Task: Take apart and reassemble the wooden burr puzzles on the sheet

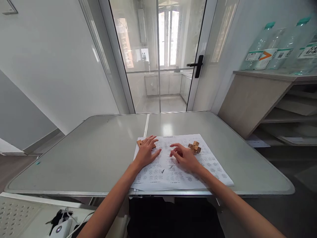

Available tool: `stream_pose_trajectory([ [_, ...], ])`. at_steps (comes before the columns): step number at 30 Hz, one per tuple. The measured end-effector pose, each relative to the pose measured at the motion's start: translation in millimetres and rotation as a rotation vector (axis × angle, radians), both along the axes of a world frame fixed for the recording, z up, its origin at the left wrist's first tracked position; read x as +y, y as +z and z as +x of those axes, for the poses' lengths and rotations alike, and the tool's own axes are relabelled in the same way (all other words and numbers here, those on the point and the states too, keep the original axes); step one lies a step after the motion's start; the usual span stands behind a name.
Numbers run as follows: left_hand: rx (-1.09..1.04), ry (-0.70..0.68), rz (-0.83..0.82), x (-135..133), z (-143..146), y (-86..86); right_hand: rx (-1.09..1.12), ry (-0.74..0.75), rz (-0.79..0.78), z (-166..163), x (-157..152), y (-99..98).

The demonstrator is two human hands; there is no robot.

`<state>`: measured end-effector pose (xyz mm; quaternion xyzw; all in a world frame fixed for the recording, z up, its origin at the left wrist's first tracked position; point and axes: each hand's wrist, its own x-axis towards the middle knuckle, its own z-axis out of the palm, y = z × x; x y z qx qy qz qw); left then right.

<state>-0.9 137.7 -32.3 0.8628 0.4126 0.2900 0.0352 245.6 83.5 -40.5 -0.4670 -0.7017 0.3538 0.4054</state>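
Observation:
A large printed sheet with rows of small line diagrams lies at the near edge of the table. My left hand rests over its upper left part, fingers spread, partly covering some flat wooden pieces. How many pieces lie under that hand is hidden. Just above the sheet's middle, my right hand has loosely bent fingers held apart, with nothing visible between them. Right behind it sits a small interlocking wooden block puzzle with blocks jutting out. Two small dark marks show on the paper below the hands.
The pale table reaches to a glass door with a black handle. Clear plastic bottles stand on a shelf unit at right. Lower left, a white device with cables lies beside dark keys.

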Motion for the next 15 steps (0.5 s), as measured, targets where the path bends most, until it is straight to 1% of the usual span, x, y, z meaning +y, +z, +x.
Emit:
stream_pose_trajectory([
  [2, 0.006, -0.061, -0.02, -3.4, 1.6, 1.9, 0.082, -0.047, -0.029, 0.8, 1.9, -2.2],
  [4, 0.005, -0.089, -0.037, -5.7, 2.8, 3.1, 0.167, -0.085, -0.064, 1.7, 3.7, -3.9],
  [8, -0.011, -0.08, -0.056, -7.3, 3.6, 5.0, 0.367, -0.15, -0.156, 4.1, 6.4, -3.6],
  [12, -0.014, -0.075, -0.065, -6.8, 3.2, 5.0, 0.596, -0.17, -0.285, 6.5, 6.8, 0.8],
  [15, -0.01, -0.076, -0.072, -6.4, 3.0, 3.9, 0.641, -0.172, -0.349, 6.6, 6.3, 2.9],
])
